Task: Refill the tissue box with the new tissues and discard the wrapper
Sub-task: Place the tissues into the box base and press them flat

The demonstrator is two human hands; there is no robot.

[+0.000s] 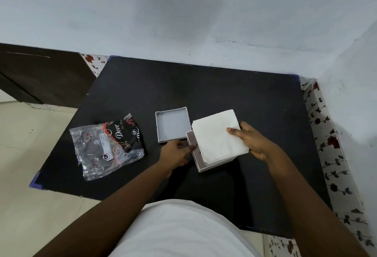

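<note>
Head view: right hand (252, 141) grasps tissue stack (217, 136), tilted, partly inside tissue box (201, 164) mid-table. Left hand (176, 152) grips box's left wall. Lid (172, 124) touching box's far-left corner. Wrapper (109, 145) near table's (224, 89) left edge.

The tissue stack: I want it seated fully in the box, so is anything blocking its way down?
Nothing visible blocks it. The tissue stack, held by the right hand, sits tilted over the open box; the lid lies apart.
</note>
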